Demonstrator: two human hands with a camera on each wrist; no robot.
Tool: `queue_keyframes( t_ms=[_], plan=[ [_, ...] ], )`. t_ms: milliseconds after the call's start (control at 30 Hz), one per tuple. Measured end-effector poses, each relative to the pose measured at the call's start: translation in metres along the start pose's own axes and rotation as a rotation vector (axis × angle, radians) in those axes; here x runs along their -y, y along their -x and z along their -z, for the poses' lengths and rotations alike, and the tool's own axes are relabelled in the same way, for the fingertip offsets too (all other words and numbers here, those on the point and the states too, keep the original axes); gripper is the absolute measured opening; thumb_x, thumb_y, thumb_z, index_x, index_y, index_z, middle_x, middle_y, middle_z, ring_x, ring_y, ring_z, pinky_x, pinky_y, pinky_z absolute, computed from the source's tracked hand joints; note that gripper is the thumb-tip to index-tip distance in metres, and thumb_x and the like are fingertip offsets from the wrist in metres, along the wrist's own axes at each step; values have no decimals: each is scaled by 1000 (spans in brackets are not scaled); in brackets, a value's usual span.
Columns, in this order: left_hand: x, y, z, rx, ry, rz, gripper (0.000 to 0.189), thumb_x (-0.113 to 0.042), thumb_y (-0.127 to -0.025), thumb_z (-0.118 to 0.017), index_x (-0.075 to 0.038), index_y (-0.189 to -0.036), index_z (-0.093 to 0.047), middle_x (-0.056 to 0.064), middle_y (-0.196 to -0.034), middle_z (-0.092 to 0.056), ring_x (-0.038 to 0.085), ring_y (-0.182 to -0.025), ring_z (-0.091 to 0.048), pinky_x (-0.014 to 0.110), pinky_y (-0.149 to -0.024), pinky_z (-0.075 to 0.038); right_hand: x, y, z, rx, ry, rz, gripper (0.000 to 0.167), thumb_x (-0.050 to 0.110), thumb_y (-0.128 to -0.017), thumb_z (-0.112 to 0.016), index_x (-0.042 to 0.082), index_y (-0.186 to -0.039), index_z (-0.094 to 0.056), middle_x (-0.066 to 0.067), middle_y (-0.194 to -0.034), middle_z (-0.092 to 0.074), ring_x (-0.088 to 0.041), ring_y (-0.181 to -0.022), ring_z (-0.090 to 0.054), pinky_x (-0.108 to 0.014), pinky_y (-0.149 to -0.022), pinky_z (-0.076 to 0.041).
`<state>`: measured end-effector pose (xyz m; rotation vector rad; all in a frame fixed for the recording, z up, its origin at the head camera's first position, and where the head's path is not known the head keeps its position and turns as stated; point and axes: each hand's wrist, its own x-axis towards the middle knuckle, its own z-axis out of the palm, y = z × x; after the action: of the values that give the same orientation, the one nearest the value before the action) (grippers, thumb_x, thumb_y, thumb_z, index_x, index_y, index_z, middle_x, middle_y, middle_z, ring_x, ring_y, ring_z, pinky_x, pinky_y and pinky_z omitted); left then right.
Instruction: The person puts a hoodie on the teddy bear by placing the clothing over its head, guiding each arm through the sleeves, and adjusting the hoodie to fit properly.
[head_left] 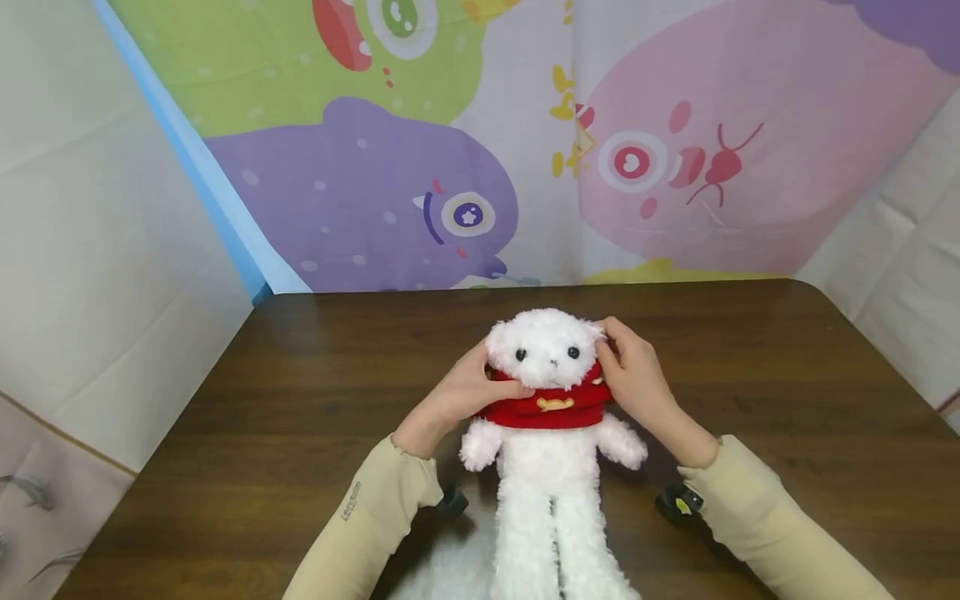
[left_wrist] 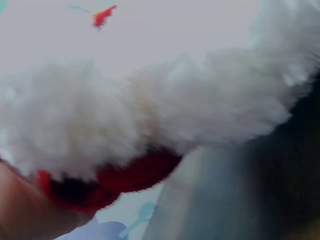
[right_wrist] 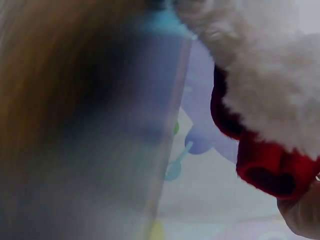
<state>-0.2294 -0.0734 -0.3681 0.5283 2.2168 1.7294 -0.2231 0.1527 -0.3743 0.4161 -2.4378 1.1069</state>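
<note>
1. White plush toy point(head_left: 550, 467), one: held over the table point(head_left: 225, 433), face up front; whether lying or tilted, I cannot be sure from here.
2. Red garment point(head_left: 525, 413), one: bunched round its neck.
3. Left hand point(head_left: 467, 387): thumb over the garment's front, gripping it.
4. Right hand point(head_left: 639, 372): pinching the opposite side, beside the head; fingertips partly hidden.
5. Done, seemingly: head through.
6. Outstanding, I judge: both plush arms point(head_left: 621, 442) outside, trunk bare.

Bear point(head_left: 549, 479) between left hand point(head_left: 465, 388) and right hand point(head_left: 637, 371), sweater point(head_left: 543, 415) round its neck, table point(head_left: 225, 450) beneath; I see backdrop point(head_left: 543, 183) behind table, sheets point(head_left: 105, 217) at its left and right
</note>
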Motion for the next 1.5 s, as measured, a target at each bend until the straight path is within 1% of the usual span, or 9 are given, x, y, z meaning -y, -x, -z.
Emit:
queue_keyframes(
  t_ms=[233, 433, 533, 667, 867, 1100, 1267, 1367, 1500],
  plan=[
    [8, -3, -3, -14, -37, 73, 72, -26, -78, -68, -26, -138, -29, 1, -131, -44, 18, -116, -44, 39, -99, -36, -2, 1, -4, -10, 97, 84, 10, 8, -94, -44, 9, -99, -52, -5, -64, -52, -17, -58, -46, -31, -56, -40],
    [14, -6, -4, 18, -75, 51, 68, -28, -83, -63, -23, -140, -27, 1, -134, -42, 17, -122, -39, 40, -103, -30, -6, 2, -5, 147, 31, 18, 10, 12, -97, -37, 8, -104, -42, -6, -63, -46, -19, -64, -51, -33, -61, -43],
    [17, -8, -4, 15, -80, 43, 62, -29, -83, -61, -20, -137, -31, 1, -130, -47, 15, -118, -43, 37, -101, -34, -8, 4, -5, 236, -35, -40, 15, 18, -97, -38, 7, -108, -38, -10, -76, -53, -22, -77, -55, -36, -70, -45],
    [17, -10, -4, -31, -24, 50, 59, -30, -82, -64, -22, -133, -36, 2, -122, -52, 15, -108, -51, 34, -94, -42, -8, 2, -6, 294, -99, -80, 29, 28, -96, -41, 6, -114, -34, -16, -100, -55, -25, -93, -54, -41, -81, -43],
    [15, -13, -8, -179, 39, 155, 59, -40, -77, -69, -27, -127, -40, 8, -107, -61, 19, -85, -63, 33, -73, -53, -12, -9, -5, 292, -74, -124, 38, 32, -96, -41, 3, -118, -31, -19, -100, -53, -28, -97, -53, -44, -84, -44],
    [18, -18, -11, -251, -91, 128, 54, -41, -81, -65, -23, -126, -43, 7, -110, -60, 17, -86, -61, 31, -75, -52, -15, -19, -9, 329, -55, -152, 41, 31, -97, -39, 0, -121, -28, -23, -100, -54, -33, -98, -55, -48, -88, -43],
    [16, -17, -10, -253, -244, 170, 53, -45, -84, -59, -12, -123, -44, 8, -110, -57, 20, -95, -54, 35, -82, -46, -18, -18, -8, 417, -56, -218, 52, 35, -97, -36, -2, -131, -24, -26, -123, -45, -35, -113, -46, -51, -97, -35],
    [14, -14, -5, -317, -297, 146, 46, -41, -84, -60, -10, -116, -50, 7, -102, -59, 20, -91, -54, 34, -80, -46, -15, -14, -5, 347, -7, -176, 52, 30, -95, -43, -4, -130, -28, -25, -126, -42, -35, -113, -45, -50, -96, -36],
    [14, -7, 6, -457, -348, 49, 22, -30, -85, -62, -10, -93, -59, 5, -81, -59, 17, -73, -52, 28, -66, -45, -9, -7, 2, 113, 70, -58, 28, 17, -87, -58, -1, -106, -48, -15, -97, -50, -26, -84, -51, -36, -74, -44]
  ],
)
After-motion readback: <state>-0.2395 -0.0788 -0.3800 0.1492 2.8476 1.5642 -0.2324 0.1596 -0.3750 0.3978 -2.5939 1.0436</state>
